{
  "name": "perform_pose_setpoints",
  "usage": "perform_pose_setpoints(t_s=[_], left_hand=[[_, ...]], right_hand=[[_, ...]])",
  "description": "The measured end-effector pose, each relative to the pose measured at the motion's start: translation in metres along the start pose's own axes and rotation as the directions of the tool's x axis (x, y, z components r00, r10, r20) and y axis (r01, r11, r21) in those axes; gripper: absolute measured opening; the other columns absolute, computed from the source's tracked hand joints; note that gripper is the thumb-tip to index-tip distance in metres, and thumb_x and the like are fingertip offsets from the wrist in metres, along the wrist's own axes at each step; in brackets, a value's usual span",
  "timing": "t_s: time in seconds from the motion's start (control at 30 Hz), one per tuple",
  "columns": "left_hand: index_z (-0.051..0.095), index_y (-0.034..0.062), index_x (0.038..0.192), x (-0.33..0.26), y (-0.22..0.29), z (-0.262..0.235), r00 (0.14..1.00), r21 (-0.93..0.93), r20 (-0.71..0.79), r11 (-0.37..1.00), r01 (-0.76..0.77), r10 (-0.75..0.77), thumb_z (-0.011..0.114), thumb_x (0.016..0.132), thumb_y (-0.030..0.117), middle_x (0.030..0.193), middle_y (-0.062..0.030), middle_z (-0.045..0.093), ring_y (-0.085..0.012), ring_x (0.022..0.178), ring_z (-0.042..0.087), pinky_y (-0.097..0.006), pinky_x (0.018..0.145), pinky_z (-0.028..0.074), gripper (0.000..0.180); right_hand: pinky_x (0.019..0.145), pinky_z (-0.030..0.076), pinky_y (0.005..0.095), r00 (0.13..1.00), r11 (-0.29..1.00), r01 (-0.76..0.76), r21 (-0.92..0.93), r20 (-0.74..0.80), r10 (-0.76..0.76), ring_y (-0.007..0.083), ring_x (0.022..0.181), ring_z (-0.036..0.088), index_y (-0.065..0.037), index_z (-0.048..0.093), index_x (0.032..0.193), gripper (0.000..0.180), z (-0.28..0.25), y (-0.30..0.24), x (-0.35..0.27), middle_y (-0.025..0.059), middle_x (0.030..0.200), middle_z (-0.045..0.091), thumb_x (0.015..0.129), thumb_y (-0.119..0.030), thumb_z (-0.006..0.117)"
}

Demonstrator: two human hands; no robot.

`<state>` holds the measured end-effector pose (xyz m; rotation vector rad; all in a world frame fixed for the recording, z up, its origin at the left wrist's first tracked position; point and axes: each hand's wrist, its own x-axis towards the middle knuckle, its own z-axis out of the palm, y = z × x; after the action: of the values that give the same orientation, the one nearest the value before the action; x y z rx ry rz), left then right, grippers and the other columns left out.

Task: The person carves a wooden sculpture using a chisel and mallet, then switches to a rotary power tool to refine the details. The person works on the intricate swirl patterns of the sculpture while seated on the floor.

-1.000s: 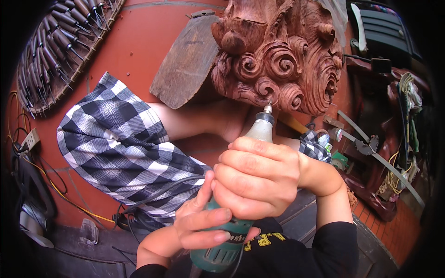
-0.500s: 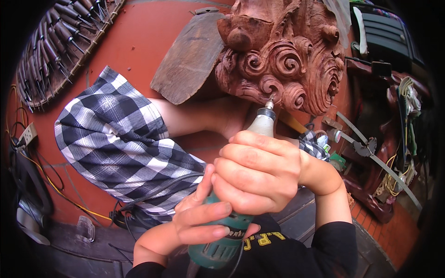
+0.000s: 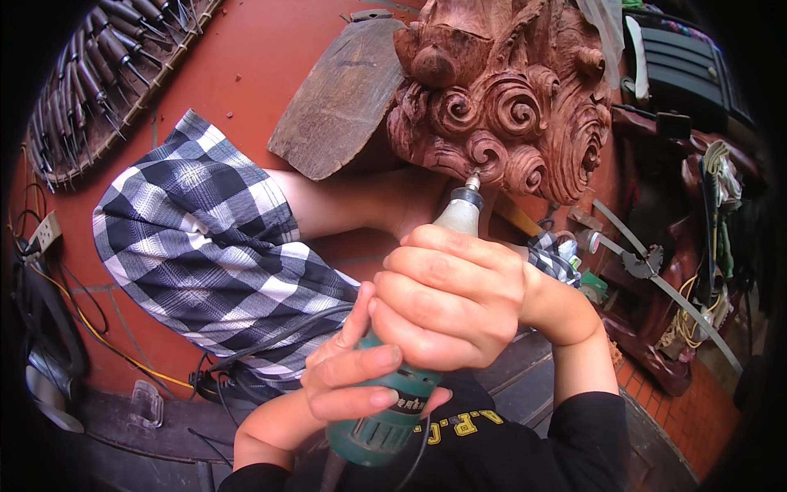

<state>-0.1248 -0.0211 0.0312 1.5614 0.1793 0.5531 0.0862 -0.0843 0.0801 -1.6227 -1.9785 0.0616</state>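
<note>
A teal and grey die grinder (image 3: pixel 385 426) points away from me, its metal collet and bit meeting the lower scrolls of a reddish-brown wood carving (image 3: pixel 508 111). My right hand (image 3: pixel 451 295) is wrapped round the grinder's front grip. Around the teal body farther back, my left hand (image 3: pixel 352 373) is closed, its fingers on the casing. Curls and swirls cover the carving's near face. Whether the bit touches the wood or sits just short of it is hard to tell.
A flat dark wooden board (image 3: pixel 336 98) leans left of the carving. Many-handled chisels lie in a woven tray (image 3: pixel 135 102) at far left. A power strip (image 3: pixel 45 234) and cables lie near my checkered shorts (image 3: pixel 213 254). Metal strips and clutter (image 3: pixel 648 262) fill the right.
The grinder and both hands have shifted slightly left and toward the carving. In the picture, the carving and board sit a little farther right.
</note>
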Motion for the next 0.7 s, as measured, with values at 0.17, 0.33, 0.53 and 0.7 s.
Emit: perform_pose_setpoints(t_s=[0.17,0.33,0.53,0.7], left_hand=[[0.048,0.0150,0.127,0.000,-0.005,-0.002,1.000,0.021,-0.017,1.000,0.011,-0.010,0.092,0.078,0.029,0.127,-0.0010,0.046,-0.0171,0.113,0.066,-0.060,0.113,0.048,0.067],[0.047,0.0130,0.128,0.000,-0.005,-0.010,0.999,0.035,-0.008,0.999,0.031,-0.031,0.092,0.079,0.028,0.126,-0.0016,0.043,-0.0149,0.116,0.062,-0.059,0.113,0.048,0.068],[0.047,0.0122,0.127,-0.004,-0.007,-0.003,0.999,0.026,-0.034,1.000,-0.001,0.002,0.092,0.079,0.029,0.127,-0.0027,0.043,-0.0154,0.121,0.060,-0.058,0.113,0.049,0.068],[0.045,0.0126,0.126,0.004,-0.009,-0.003,0.999,-0.018,-0.013,0.999,-0.045,0.045,0.093,0.078,0.027,0.130,-0.0041,0.047,-0.0241,0.117,0.066,-0.059,0.112,0.049,0.069]], right_hand=[[0.068,0.060,0.0382,0.999,1.000,0.012,-0.004,-0.042,-0.013,0.0254,0.077,0.069,0.000,0.066,0.094,0.018,0.009,0.003,0.003,0.0111,0.089,0.067,0.078,-0.005,0.073],[0.067,0.060,0.0379,0.997,1.000,0.017,-0.013,-0.074,-0.018,0.0251,0.075,0.069,0.000,0.066,0.092,0.017,0.016,0.003,0.007,0.0110,0.088,0.066,0.077,-0.005,0.073],[0.069,0.060,0.0378,0.999,1.000,0.019,-0.025,-0.033,-0.020,0.0250,0.077,0.069,0.000,0.065,0.093,0.019,0.011,0.001,0.006,0.0115,0.089,0.067,0.077,-0.006,0.073],[0.070,0.060,0.0384,0.999,0.998,-0.045,-0.032,0.030,0.046,0.0256,0.079,0.070,0.000,0.065,0.095,0.020,0.001,-0.004,0.004,0.0113,0.090,0.067,0.078,-0.007,0.073]])
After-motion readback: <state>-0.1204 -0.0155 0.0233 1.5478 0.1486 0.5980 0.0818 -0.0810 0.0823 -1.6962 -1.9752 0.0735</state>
